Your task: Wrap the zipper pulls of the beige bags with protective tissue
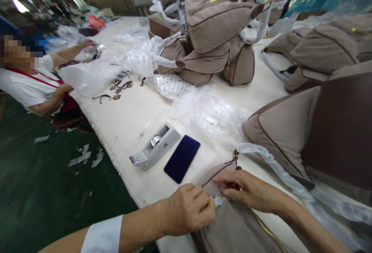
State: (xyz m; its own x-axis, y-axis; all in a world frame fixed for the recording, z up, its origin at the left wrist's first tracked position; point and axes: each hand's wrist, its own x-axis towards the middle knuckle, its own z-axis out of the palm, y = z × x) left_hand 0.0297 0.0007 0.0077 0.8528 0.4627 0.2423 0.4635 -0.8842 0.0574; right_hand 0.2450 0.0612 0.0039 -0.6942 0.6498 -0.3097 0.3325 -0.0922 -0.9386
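A taupe fabric bag (235,228) with a yellow-gold zipper and brown piping lies at the table's near edge, partly under my hands. My left hand (190,210) is closed, pinching a small piece of white wrapping (217,201) beside the bag's zipper. Just to the right, my right hand (247,189) curves over the bag's upper part, thumb and fingers apart. Whether its fingertips touch the fabric I cannot tell. Beyond my hands lie a dark smartphone (182,159) and a grey tape dispenser (158,144).
Several similar bags are piled at the back (215,20), and a large one (279,133) stands at right with a white-wrapped strap (270,160). Clear plastic (217,113) and brown tags (117,90) lie on the table (116,129). A co-worker (37,78) handles plastic at left.
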